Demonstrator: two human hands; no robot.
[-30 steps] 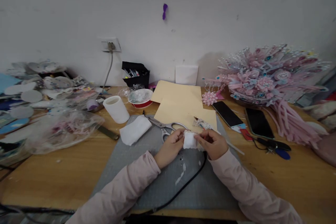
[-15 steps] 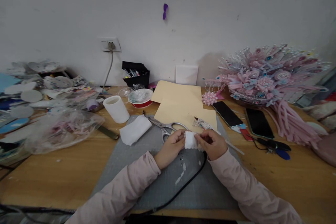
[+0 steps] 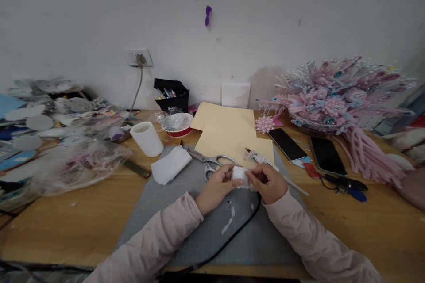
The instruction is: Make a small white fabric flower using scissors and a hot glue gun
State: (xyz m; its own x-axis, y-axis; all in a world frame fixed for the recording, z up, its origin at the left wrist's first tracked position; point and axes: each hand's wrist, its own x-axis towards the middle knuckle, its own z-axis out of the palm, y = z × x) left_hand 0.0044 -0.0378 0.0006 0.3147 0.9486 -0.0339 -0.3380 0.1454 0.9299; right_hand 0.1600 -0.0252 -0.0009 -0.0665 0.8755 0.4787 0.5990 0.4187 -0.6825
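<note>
A small white wad of soft material [image 3: 240,176] sits pinched between both hands above the grey mat [image 3: 199,230]. My left hand [image 3: 215,186] grips its left side with thumb and fingers closed. My right hand [image 3: 268,182] pinches its right side, fingers curled. Silver scissors [image 3: 208,159] lie just beyond my left hand. A folded white piece [image 3: 171,164] rests on the mat's far left corner. A black cable [image 3: 229,239] runs across the mat under my right wrist.
Tan paper sheets [image 3: 229,132], two dark phones [image 3: 287,143] [image 3: 327,154] and a pink beaded headdress [image 3: 335,97] lie to the right. A white roll [image 3: 146,138], a red-rimmed bowl [image 3: 177,124], a black pen box [image 3: 171,93] and plastic-bagged craft clutter [image 3: 79,163] fill the left.
The white wad looks slightly smaller and more bunched between my fingers. Both hands stay in nearly the same place.
</note>
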